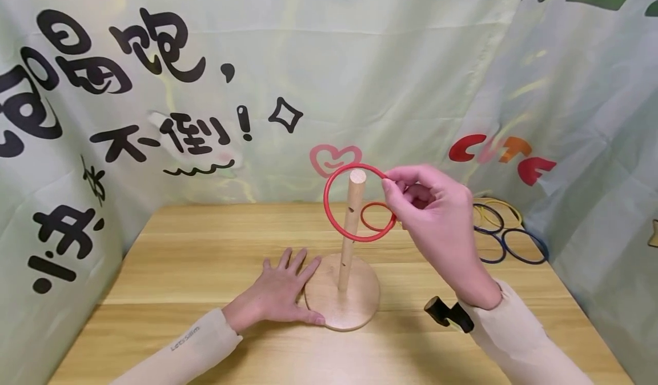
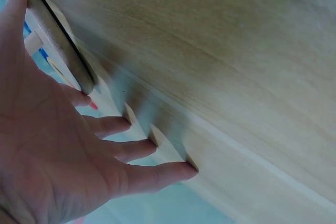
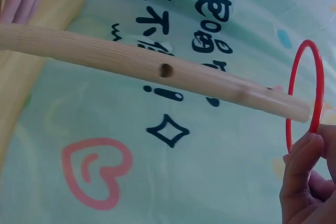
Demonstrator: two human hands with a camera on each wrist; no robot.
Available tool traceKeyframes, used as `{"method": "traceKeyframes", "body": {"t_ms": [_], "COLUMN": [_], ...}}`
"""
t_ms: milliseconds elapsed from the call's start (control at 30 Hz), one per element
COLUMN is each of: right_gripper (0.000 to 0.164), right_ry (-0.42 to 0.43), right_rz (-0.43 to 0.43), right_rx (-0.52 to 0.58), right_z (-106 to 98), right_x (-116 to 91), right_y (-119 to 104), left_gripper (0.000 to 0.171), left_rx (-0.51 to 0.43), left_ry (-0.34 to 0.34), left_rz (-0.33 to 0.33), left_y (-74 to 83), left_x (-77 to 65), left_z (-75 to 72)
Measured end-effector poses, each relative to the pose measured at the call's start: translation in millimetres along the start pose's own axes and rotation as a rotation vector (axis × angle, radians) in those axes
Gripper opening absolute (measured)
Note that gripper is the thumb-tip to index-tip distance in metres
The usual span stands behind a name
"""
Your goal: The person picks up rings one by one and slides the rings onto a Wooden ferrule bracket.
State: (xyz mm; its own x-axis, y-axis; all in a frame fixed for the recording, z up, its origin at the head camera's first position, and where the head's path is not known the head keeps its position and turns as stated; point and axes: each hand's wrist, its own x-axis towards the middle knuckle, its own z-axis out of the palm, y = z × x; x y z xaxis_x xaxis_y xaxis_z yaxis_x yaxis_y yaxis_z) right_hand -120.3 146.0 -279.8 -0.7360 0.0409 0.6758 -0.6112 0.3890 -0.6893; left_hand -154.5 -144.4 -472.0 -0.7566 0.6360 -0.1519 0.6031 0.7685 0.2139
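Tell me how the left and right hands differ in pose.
The left hand is spread open, while the right hand is curled, pinching a red ring. The left hand is low, touching the round base; the right hand is raised near the top of the peg. Both emerge from light sleeves.

Head view looks forward-down from above. Left wrist: close, facing tabletop (image 2: pixel 236 93). Right wrist: close, facing backdrop (image 3: pixel 226 161); shares post (image 3: pixel 105 52) with head.

Smooth wooden post (image 1: pixel 346 262), plastic-looking ring (image 1: pixel 327 198), wood-grained table (image 1: pixel 200 259), cloth backdrop (image 1: pixel 401 82)
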Motion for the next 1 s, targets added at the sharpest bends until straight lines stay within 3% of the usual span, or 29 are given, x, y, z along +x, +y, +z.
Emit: {"method": "traceKeyframes", "body": {"t_ms": [567, 1000], "right_gripper": [0.012, 0.014], "right_ry": [-0.202, -0.322], "right_rz": [0.218, 0.261], "right_rx": [-0.028, -0.020], "right_z": [25.2, 40.6], "right_x": [-36.7, -74.6], "right_y": [58.2, 99.6], "left_gripper": [0.129, 0.128], "left_rx": [0.031, -0.018], "left_ry": [0.007, -0.011], "left_rz": [-0.005, -0.011], "left_y": [1.0, 2.4], "left_x": [0.2, -0.2], "left_z": [-1.1, -5.2]}}
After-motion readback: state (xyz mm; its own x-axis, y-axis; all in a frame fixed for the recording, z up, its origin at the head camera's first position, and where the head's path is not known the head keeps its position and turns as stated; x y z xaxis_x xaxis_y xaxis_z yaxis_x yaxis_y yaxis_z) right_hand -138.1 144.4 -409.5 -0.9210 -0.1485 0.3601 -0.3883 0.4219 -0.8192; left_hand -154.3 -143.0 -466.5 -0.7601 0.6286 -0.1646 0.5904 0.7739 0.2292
